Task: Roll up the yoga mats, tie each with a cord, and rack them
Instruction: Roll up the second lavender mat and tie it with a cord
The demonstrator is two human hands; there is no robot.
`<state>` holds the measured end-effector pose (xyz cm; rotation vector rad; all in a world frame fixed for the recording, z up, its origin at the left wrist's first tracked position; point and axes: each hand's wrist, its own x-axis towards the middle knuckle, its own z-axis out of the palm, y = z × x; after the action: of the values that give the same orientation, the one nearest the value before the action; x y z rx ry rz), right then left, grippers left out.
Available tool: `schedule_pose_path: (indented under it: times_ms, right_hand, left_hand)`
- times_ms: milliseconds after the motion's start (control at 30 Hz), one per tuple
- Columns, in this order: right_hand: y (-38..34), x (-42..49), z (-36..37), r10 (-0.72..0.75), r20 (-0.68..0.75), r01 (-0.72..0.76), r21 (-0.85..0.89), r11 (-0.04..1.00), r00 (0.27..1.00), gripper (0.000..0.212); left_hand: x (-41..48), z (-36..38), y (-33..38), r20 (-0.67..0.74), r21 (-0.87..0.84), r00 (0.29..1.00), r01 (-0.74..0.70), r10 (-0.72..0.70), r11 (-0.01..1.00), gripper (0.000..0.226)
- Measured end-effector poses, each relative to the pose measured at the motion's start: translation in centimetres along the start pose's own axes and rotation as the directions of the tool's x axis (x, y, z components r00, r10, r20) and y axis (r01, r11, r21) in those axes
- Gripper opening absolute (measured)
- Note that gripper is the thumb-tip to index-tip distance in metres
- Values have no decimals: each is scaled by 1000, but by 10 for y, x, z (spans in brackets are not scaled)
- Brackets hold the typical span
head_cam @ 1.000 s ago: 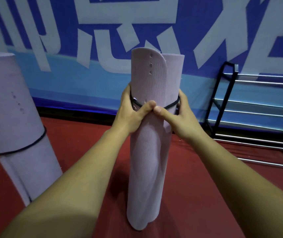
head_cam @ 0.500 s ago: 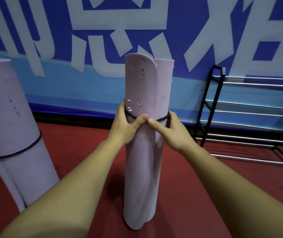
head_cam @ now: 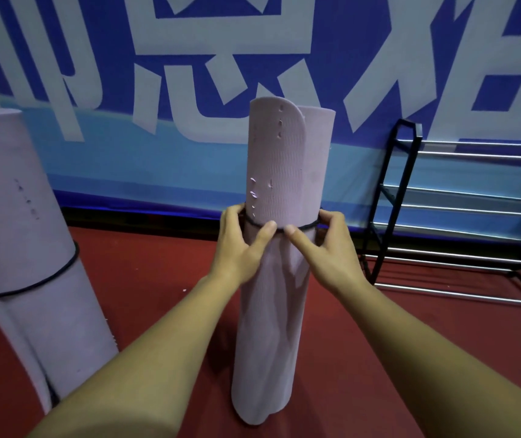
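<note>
Rolled mat [head_cam: 284, 172]: matt ribbed foam, nicked. Rack [head_cam: 461, 213]: glossy metal rails, frame possibly painted.

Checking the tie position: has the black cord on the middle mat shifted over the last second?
Yes. The cord has slid down the rolled mat; torn nicks now show above it.

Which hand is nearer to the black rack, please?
Right. The right hand pinches the cord on the side of the upright mat facing the rack; the left hand pinches it on the opposite side, farther away.
</note>
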<state>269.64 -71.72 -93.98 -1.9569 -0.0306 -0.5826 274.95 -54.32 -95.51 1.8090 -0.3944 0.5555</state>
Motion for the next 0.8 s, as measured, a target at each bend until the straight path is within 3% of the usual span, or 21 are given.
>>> schedule_pose_path:
  times_ms: [100,200,233,367,567,667,700,800]
  right_hand:
    - [-6,4,-4,0,-1,0,34,999,1000,111]
    - [-13,6,-8,-70,133,59,88,994,989,135]
    - [-15,6,-8,-97,174,75,131,989,980,132]
    - [-20,4,-3,-156,200,117,194,974,967,82]
    - [-4,-2,-3,-107,311,81,95,992,944,85]
    - [-4,1,-5,-114,317,66,158,985,942,122]
    - [-4,0,-4,-109,327,54,173,983,939,124]
    - [0,-5,-4,-65,360,20,128,992,931,114]
  left_hand:
    - [9,-4,7,-50,-20,999,-20,19,1000,103]
    - [21,-14,12,24,-56,992,-123,124,991,133]
    - [23,-17,12,63,-81,989,-131,137,988,133]
    - [10,-20,6,93,-31,991,-89,91,996,119]
    - [3,-34,-6,156,-35,982,-98,102,995,130]
    - [3,-35,0,179,-85,979,-88,102,993,129]
    - [1,-34,-1,196,-85,977,-69,85,994,127]
    - [-9,-35,-10,235,-76,971,-19,36,997,108]
